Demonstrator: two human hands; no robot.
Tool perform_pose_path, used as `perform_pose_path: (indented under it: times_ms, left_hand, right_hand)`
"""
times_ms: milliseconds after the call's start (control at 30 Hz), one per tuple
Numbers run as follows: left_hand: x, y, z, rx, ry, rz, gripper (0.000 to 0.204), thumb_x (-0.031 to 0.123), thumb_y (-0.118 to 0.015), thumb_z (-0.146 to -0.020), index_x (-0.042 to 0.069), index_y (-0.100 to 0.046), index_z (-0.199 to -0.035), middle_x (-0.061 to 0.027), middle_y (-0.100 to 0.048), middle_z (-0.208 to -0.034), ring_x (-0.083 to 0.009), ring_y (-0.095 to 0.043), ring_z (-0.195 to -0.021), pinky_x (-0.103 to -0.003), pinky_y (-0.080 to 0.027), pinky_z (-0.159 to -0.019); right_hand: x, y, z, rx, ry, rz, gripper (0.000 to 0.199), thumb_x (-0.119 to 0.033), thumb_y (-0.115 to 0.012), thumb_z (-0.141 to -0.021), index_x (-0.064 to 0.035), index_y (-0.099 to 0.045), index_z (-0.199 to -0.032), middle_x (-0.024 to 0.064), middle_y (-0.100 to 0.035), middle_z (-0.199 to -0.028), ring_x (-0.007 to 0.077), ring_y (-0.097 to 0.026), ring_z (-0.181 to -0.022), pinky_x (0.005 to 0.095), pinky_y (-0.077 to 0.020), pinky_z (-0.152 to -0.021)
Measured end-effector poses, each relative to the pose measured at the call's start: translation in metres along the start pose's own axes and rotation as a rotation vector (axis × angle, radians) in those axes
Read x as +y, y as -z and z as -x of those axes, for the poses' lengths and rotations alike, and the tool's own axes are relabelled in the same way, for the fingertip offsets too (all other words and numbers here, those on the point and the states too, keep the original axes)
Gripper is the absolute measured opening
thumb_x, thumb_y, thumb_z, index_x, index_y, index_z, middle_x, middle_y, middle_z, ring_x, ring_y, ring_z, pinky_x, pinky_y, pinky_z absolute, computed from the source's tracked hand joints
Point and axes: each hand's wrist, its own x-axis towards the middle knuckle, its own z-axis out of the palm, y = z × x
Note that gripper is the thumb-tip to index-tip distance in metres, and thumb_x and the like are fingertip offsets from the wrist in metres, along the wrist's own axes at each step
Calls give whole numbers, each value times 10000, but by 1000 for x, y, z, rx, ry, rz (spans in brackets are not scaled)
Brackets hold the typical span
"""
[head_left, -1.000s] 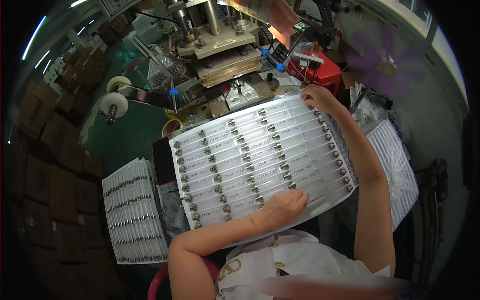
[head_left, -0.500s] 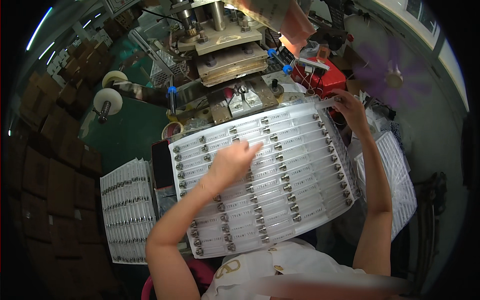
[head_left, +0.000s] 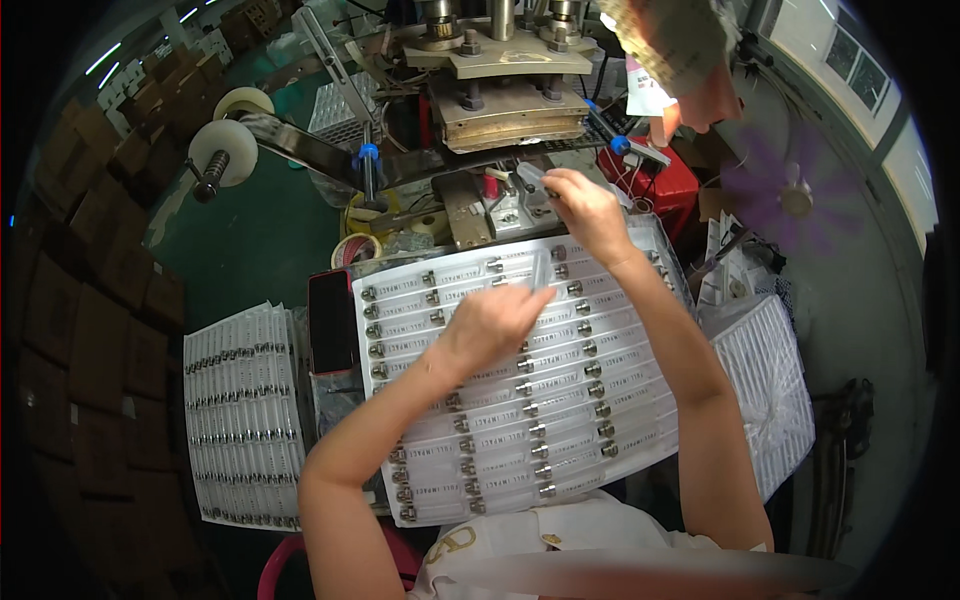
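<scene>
A wide sheet of clear packets (head_left: 560, 420), each with a small metal-capped part, lies in front of me. My left hand (head_left: 495, 322) rests over the upper middle of the sheet and pinches one clear packet (head_left: 541, 268) that stands up from it. My right hand (head_left: 588, 208) is beyond the sheet's far edge, at the metal bed of the press machine (head_left: 500, 95). It holds another clear packet (head_left: 534, 178) by its end, just above the machine's small fixture (head_left: 505, 212).
A second stack of packet sheets (head_left: 245, 410) lies at the left and a third (head_left: 770, 390) at the right. A dark red phone (head_left: 333, 320) sits by the main sheet. Tape reels (head_left: 225, 150), a red box (head_left: 655, 185), a purple fan (head_left: 790, 195) and cardboard boxes (head_left: 90, 300) surround the spot.
My left hand went from the sheet's near edge up to its top rows. My right hand left the sheet's right corner and reached the machine bed with a packet.
</scene>
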Motion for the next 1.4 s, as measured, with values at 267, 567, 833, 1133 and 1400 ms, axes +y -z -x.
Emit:
perform_pose_path:
  times_ms: [267,567,833,1133,1400]
  left_hand:
    - [32,33,85,-7,230,108,377,19,-653,-734,68,-671,-1107,-9,-483,-632,-145,-502,-530,-273,-431,-480]
    - [26,33,87,-30,365,226,377,9,-666,-736,99,-682,-1101,-6,-480,-640,-143,-517,-534,-273,-433,-466]
    - [25,33,85,-33,374,248,373,12,-668,-735,97,-687,-1098,-3,-481,-645,-138,-512,-533,-272,-429,-468]
    - [26,35,84,-43,388,256,384,1,-664,-727,92,-686,-1099,-9,-479,-646,-146,-513,-538,-275,-437,-476]
    - [24,35,84,-20,412,271,388,-14,-660,-710,85,-692,-1084,-12,-494,-659,-148,-522,-550,-274,-442,-483]
  right_hand:
    - [9,-38,-11,-169,-178,-123,504,-66,-720,-754,-97,-549,-1227,127,-613,-1131,318,-621,-979,373,-514,-824]
    - [23,-43,-12,-377,-467,-295,578,-200,-730,-778,-107,-495,-1298,182,-592,-1216,357,-580,-1091,399,-483,-883]
    - [26,-41,-14,-364,-365,-242,572,-191,-744,-772,-90,-514,-1286,149,-634,-1143,286,-627,-888,353,-482,-735]
    - [26,-40,-17,-396,-368,-266,574,-200,-750,-766,-98,-530,-1285,119,-626,-1186,260,-591,-766,337,-464,-656]
    - [28,-41,-17,-383,-339,-246,574,-204,-752,-770,-95,-535,-1290,131,-607,-1231,276,-634,-924,335,-493,-747]
